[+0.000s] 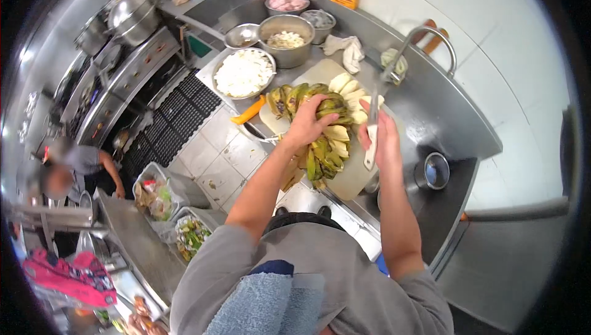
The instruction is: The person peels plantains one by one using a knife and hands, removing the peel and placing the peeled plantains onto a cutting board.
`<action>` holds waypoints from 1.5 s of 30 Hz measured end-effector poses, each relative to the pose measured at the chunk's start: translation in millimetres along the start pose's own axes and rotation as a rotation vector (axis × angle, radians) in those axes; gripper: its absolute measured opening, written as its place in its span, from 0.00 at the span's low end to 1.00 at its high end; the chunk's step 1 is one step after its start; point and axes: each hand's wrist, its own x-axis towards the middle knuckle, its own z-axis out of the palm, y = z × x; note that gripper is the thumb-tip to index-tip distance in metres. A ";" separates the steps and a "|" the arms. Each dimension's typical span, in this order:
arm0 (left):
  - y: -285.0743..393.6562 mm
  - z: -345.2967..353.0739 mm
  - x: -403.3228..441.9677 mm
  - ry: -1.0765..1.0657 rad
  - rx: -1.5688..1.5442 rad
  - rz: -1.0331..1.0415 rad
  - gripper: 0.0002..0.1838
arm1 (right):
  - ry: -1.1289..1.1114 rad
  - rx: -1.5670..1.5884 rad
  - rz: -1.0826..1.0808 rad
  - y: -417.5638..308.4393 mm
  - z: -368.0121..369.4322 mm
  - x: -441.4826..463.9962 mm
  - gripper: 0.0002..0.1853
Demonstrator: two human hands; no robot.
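My left hand point(311, 121) is closed over a heap of green and brown-spotted plantain peels point(297, 96) on a pale cutting board point(354, 181). More plantain peels hang toward the board's near edge, below that hand. In my right hand point(388, 141) is a knife point(370, 147) with a white handle, its blade pointing away from me. A pale peeled piece shows by the blade, partly hidden by the fingers. Several peeled plantains point(346, 87) lie at the board's far side, between and beyond my hands. An orange-handled tool point(249, 110) rests left of the heap.
Bowls of chopped white food point(244, 73) and a deep pot point(294, 52) stand at the back left. A faucet point(431, 30) arches over the sink at right, near a metal cup point(434, 172). Lined waste bins point(197, 230) and another person point(92, 163) are at left.
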 end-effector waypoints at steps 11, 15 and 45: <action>-7.2 -27.8 1.0 -0.163 -0.284 -0.027 0.28 | 0.047 -1.091 -0.357 36.6 30.0 11.8 0.27; -16.9 -30.1 5.9 -0.248 -0.468 -0.071 0.28 | 0.060 -1.248 -0.433 38.2 35.7 11.2 0.27; -18.2 -25.2 6.3 -0.218 -0.393 -0.153 0.29 | -0.100 -1.220 -0.629 41.5 6.5 31.0 0.29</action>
